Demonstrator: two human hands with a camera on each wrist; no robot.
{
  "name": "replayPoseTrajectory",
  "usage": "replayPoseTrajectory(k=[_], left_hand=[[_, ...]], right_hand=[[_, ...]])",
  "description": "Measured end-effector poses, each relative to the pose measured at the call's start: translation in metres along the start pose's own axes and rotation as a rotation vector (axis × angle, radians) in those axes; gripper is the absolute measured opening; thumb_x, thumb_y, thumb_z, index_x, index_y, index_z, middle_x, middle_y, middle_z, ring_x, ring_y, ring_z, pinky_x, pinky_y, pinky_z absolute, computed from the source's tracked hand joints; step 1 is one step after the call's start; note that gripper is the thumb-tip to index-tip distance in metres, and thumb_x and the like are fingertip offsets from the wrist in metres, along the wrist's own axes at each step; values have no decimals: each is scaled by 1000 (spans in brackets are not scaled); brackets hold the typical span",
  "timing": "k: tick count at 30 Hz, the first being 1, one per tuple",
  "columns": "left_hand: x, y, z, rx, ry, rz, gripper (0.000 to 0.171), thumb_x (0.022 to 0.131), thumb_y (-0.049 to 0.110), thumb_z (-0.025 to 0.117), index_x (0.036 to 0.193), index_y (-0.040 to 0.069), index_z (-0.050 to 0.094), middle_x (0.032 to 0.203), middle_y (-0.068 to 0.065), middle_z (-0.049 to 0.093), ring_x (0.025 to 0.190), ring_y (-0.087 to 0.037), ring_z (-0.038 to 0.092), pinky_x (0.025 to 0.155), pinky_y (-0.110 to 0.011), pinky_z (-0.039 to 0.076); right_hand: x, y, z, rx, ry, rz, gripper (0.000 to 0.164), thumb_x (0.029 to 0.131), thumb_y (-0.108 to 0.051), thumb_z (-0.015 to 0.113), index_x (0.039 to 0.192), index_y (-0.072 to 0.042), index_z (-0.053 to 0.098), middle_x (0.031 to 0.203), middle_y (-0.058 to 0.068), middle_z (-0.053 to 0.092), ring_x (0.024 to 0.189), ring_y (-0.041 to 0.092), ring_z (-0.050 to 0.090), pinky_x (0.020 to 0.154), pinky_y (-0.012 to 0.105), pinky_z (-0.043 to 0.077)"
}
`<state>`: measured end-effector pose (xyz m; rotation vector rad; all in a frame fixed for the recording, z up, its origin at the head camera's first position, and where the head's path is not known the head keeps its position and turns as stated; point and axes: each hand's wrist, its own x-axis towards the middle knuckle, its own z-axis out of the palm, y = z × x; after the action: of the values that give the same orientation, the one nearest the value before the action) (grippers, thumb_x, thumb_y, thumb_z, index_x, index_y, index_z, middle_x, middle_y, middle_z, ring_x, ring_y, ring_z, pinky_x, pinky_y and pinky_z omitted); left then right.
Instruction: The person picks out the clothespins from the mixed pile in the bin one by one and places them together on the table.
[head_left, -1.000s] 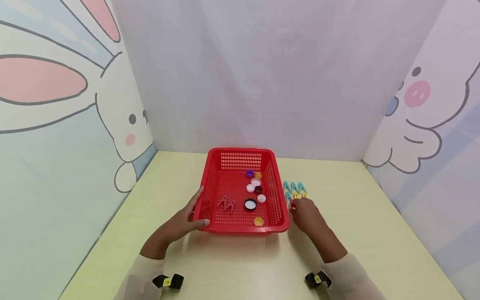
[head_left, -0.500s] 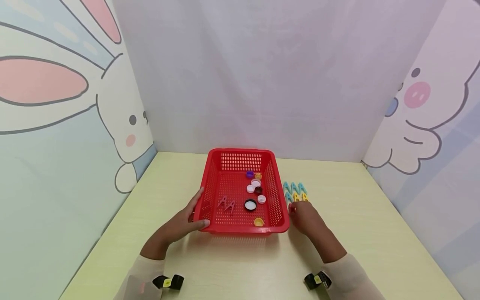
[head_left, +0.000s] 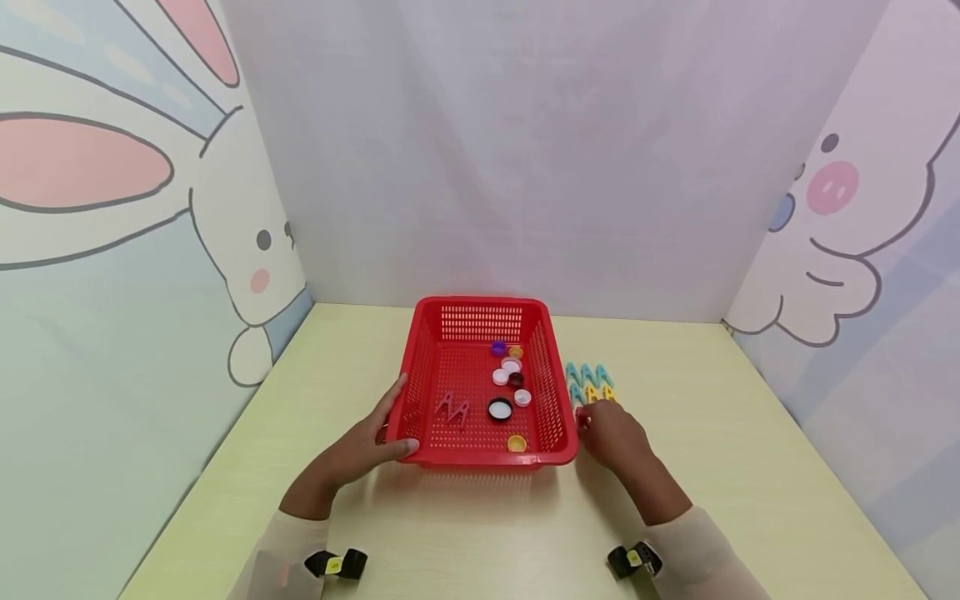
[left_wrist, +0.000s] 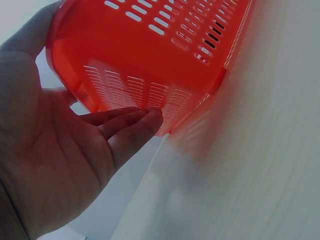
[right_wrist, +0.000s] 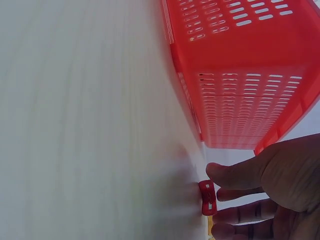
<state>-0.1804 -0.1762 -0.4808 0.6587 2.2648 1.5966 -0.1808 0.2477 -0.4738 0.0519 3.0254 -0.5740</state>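
Observation:
A red plastic basket [head_left: 480, 457] stands on the table with bottle caps and two dark pink clothespins [head_left: 453, 410] inside. My left hand [head_left: 360, 450] holds its front left corner, thumb over the rim and fingers against the outer wall, as the left wrist view shows. Right of the basket, my right hand [head_left: 615, 433] pinches a red clothespin [right_wrist: 208, 198] low at the tabletop, thumb on one side and fingers on the other. Just beyond that hand lie rows of light blue clothespins [head_left: 588, 374] and two yellow clothespins [head_left: 608, 393], partly covered by the fingers.
Among the caps in the basket are a black-rimmed cap [head_left: 500, 409], a yellow cap [head_left: 517, 443] and a purple cap [head_left: 498, 348]. The pale table [head_left: 480, 542] meets a white back wall [head_left: 495, 167] and printed side panels.
My right hand has drawn slightly toward me with the red clothespin, showing more of the yellow clothespins. The left hand and basket stay put.

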Motion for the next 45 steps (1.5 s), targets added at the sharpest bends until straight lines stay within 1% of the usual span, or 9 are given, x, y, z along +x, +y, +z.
replayPoseTrajectory(k=[5,12,15,20,24,29,33,37,45], left_hand=[[-1,2,0,-1,1,-4,119,92,28,84,177,29,1,163,-26,40,141,-42,56,96,-37,67],[-1,2,0,2,3,-1,117,93,27,83,177,28,1,164,-27,40,141,-42,56,97,-37,67],[-1,3,0,0,0,0,117,94,27,82,177,28,0,164,-27,40,140,-42,56,97,-37,67],[-1,3,0,-3,-2,6,117,94,26,82,177,27,0,163,-27,41,139,-42,57,97,-37,67],[-1,3,0,-6,-3,9,117,94,26,82,177,28,1,163,-27,40,140,-42,57,97,-37,67],[-1,2,0,-4,-1,5,117,94,26,83,177,29,1,164,-27,39,140,-41,57,97,-37,67],[-1,1,1,-5,0,0,117,93,26,83,177,30,1,164,-26,39,140,-41,57,97,-37,67],[-1,1,1,-8,0,-1,117,93,27,83,177,30,1,163,-26,40,140,-40,57,96,-37,67],[0,1,0,-13,-8,5,116,93,27,82,177,30,1,162,-26,41,138,-39,58,96,-36,67]], right_hand=[[-3,-1,-1,-11,26,-6,18,91,-25,88,94,-10,78,73,4,64,66,18,57,53,26,44],[-7,-5,-8,-34,77,-4,27,89,-29,91,100,-8,78,78,6,62,64,19,56,50,26,42],[-8,-6,-11,-52,88,7,35,88,-29,91,111,-5,80,86,9,65,67,20,56,51,27,43],[-12,-10,-17,-82,92,20,50,89,-28,91,130,-3,77,102,16,71,73,23,58,52,27,46],[-15,-16,-23,-107,95,29,51,91,-28,89,133,-2,75,102,17,68,72,23,58,52,28,47],[-18,-21,-30,-191,115,34,47,92,-31,88,126,-1,74,97,16,62,68,24,56,51,30,46],[-21,-25,-34,-244,139,17,43,93,-30,88,119,0,74,98,18,62,65,25,58,50,33,50],[-25,-30,-41,-263,162,-2,42,94,-28,86,122,0,73,103,21,63,65,27,61,51,39,56],[-34,-44,-57,-264,299,-56,44,97,-21,84,131,3,69,107,24,63,55,25,56,51,43,60]])
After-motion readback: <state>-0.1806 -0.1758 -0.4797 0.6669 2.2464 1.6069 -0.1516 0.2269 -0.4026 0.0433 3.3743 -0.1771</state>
